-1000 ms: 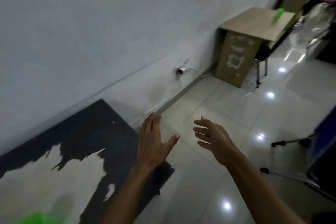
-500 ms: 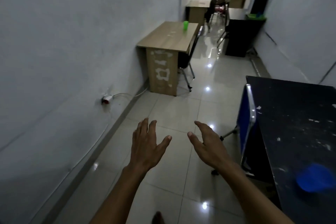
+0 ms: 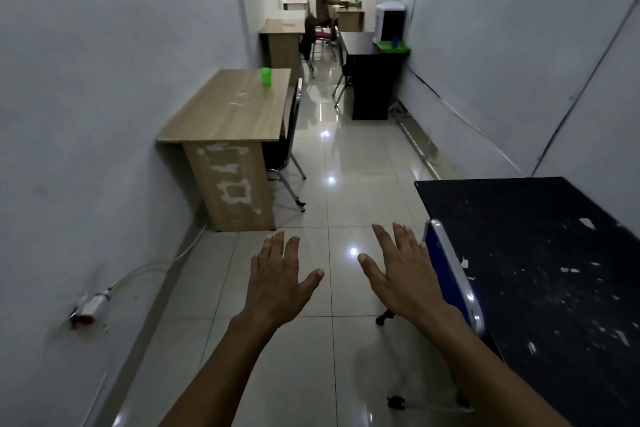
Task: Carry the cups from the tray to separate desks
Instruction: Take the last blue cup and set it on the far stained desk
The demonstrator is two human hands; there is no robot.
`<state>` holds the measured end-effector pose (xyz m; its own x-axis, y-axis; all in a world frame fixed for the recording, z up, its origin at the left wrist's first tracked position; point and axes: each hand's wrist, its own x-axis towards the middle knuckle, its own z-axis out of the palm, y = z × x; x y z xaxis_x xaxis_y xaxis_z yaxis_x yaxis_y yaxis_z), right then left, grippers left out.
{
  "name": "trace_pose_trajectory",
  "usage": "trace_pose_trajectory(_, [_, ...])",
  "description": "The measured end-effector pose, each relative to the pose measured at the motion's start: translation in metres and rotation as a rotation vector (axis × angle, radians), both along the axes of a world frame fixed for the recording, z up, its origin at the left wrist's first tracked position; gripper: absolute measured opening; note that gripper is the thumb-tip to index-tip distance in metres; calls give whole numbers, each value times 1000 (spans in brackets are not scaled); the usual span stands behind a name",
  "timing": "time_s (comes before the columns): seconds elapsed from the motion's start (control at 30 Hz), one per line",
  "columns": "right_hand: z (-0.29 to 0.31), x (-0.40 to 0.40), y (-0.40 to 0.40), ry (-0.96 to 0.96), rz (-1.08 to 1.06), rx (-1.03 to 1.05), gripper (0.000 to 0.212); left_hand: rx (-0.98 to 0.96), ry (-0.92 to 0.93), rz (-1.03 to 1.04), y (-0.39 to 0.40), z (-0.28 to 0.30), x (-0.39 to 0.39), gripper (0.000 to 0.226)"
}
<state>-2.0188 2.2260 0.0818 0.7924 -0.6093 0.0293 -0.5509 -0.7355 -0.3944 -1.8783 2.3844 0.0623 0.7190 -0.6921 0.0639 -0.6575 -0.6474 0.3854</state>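
Both hands are held out empty over the tiled floor [image 3: 332, 149] of a narrow office corridor, palms down: the left hand [image 3: 277, 282] and the right hand [image 3: 401, 274] are seen with fingers straight and spread, nothing gripped in either, which suggests a stretch between deliveries rather than a carry in progress. Just beside the right hand, a blue chair [image 3: 450, 274] is tucked against a black desk [image 3: 540, 253] whose scuffed top is shown bare of any cup in the part that is visible.

On the left wall, low down, a power strip [image 3: 90, 305] is fixed with its cable trailing along the skirting. Farther on, against the same wall, a wooden desk [image 3: 225, 107] is seen with one green cup [image 3: 266, 76] standing upright near its far end, apparently already delivered there; a dark chair [image 3: 291, 135] is pushed in at its aisle side.

Across the aisle and deeper in, a second black desk [image 3: 367, 80] is set against the right wall, and at its far corner a green tray [image 3: 393, 46] is placed beside a water dispenser [image 3: 391, 21]. Something blue, possibly a remaining cup, is glimpsed on the tray, too small to be made out with certainty. The tray is judged to be where the hands are next needed.

At the end of the corridor, a person [image 3: 323, 5] is seen at another desk.
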Motion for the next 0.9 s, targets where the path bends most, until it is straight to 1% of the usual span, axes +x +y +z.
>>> trace_pose_trajectory(0.2, [-5, 80, -92, 41, -83, -30, 69, 49, -34, -112, -99, -3, 88, 74])
trace_pose_trajectory(0.4, [-17, 178, -211, 47, -126, -26, 70, 56, -77, -159, -227, -9, 191, 72])
trace_pose_trajectory(0.63, [-9, 302, -363, 115, -106, 27, 71, 127, -78, -129, -383, -2, 313, 70])
trace_pose_trajectory(0.9, [-11, 431, -500, 162, -86, 23, 72, 193, -13, -113, -522, -20, 443, 74])
